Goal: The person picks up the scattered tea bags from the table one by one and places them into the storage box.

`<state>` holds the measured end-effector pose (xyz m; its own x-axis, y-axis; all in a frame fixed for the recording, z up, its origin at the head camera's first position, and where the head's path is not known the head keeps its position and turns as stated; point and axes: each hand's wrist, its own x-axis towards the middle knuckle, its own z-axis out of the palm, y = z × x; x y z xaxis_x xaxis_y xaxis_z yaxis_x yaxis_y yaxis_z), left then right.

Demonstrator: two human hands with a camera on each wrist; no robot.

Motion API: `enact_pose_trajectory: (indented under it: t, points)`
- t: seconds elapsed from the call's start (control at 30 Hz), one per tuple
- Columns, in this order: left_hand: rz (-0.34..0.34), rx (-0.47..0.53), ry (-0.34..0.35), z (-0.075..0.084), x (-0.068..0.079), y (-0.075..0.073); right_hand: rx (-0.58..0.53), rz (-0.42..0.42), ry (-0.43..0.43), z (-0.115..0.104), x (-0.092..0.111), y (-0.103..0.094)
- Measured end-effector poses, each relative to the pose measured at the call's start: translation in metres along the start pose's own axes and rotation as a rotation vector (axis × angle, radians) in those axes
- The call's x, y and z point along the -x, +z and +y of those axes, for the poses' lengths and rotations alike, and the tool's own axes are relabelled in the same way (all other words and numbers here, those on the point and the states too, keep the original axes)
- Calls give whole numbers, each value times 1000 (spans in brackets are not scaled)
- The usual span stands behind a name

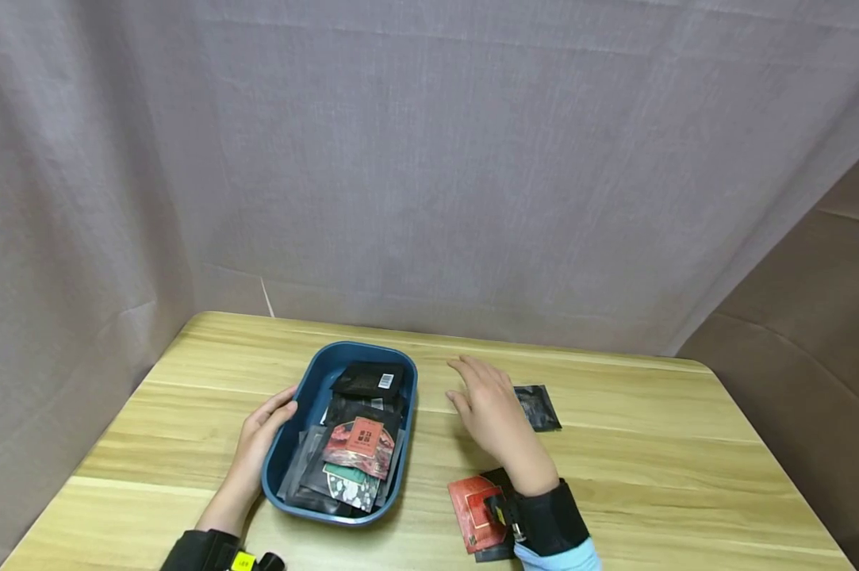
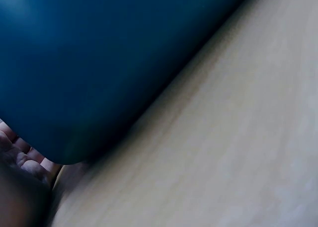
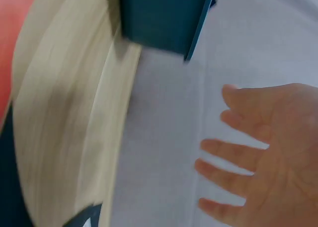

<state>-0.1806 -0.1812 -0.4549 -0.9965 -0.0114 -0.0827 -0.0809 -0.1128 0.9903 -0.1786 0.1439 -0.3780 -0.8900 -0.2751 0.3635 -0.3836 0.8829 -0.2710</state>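
Note:
A blue plastic bin [image 1: 270, 468] holds several flat black sachets; on top lies one with a red label [image 1: 365, 436], above a green-and-white patterned one [image 1: 352, 485]. My left hand [image 1: 252, 444] rests against the bin's left side, thumb at the rim; in the left wrist view its fingers are partly hidden by the blue wall [image 2: 89, 63]. My right hand [image 1: 488, 404] is right of the bin, fingers spread and loosely bent, holding nothing. Just beyond it lies a small black sachet [image 1: 538, 408], partly covered by the hand.
A red sachet [image 1: 474, 511] lies on the wooden table [image 1: 657, 468] with dark packaging beside it, partly hidden by my right wrist. Grey cloth [image 1: 429, 174] hangs behind the table's back edge and along its sides.

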Motion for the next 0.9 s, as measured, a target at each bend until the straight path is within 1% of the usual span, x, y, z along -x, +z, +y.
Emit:
enact_pose_trajectory:
  t: [0.2,0.33,0.47,0.57,0.67,0.9]
  points:
    - [-2,-8,-15,0,-1,1,-48,-125,193,31,3,-6]
    - [-11,-11,-25,1,-2,4,-81,-195,300,47,9,-13]
    - [-10,-9,-21,1,-3,6,-101,-248,386,60,15,-16]
    - [-10,-8,-22,1,-3,6,-108,-291,429,68,19,-16]
    - [-8,-11,-25,1,-3,6,-115,-318,462,76,21,-15]
    - [-7,-7,-29,1,-3,7,-76,-333,491,92,26,-10]
